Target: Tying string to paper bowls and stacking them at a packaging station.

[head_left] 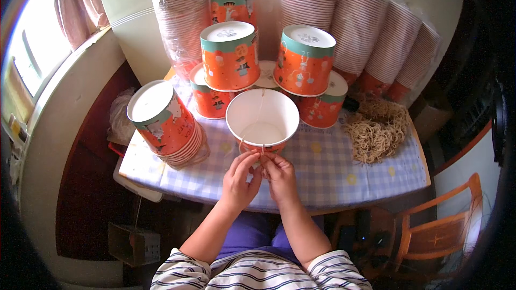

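A paper bucket (pixel 239 115) stands mouth up near the front of the table, its white inside facing me. Thin tan string (pixel 263 149) shows at its near rim, and another thin strand runs at the far rim. My left hand (pixel 240 181) is closed, thumb and fingers pinched together at the string just outside the near rim. Right beside it, my right hand (pixel 280 176) pinches at the same string, fingertips nearly touching the left ones. My fingers hide the string's end and any knot. The bucket's orange outside shows only in part behind my hands.
Left of the bucket leans a nested stack of upturned orange buckets (pixel 161 123). Behind stand more upturned buckets (pixel 228 62), (pixel 305 64), and tall plastic-wrapped stacks (pixel 360 27). A heap of tan strings (pixel 379 131) lies on the right of the checked tablecloth (pixel 344 174). A wooden chair (pixel 438 236) stands at right.
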Motion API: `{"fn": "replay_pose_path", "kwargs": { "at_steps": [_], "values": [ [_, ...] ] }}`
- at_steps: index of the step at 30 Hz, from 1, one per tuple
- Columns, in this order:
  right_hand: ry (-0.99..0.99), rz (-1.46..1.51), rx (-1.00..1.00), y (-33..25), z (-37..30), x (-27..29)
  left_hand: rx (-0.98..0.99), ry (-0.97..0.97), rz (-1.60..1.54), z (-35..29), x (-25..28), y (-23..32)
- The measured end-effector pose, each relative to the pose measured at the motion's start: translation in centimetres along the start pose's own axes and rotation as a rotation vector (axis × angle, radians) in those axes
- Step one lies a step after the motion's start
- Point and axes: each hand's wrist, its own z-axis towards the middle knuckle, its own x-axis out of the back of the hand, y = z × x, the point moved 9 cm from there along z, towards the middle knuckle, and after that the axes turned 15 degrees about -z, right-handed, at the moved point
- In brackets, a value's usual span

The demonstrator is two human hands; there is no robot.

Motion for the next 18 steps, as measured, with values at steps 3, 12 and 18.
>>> {"fn": "replay_pose_path", "kwargs": {
  "at_steps": [3,12,18],
  "values": [
    [0.066,-0.056,-0.041,0.1,-0.2,0.7,0.097,-0.013,0.036,-0.2,0.5,-1.4],
    [-0.028,-0.005,0.002,-0.2,-0.9,0.1,0.075,0.017,0.066,-0.7,0.6,-1.2],
    [-0.031,0.000,0.040,-0.6,-0.9,-0.3,0.001,0.016,0.104,-0.7,0.5,-0.4]
  ]
}}
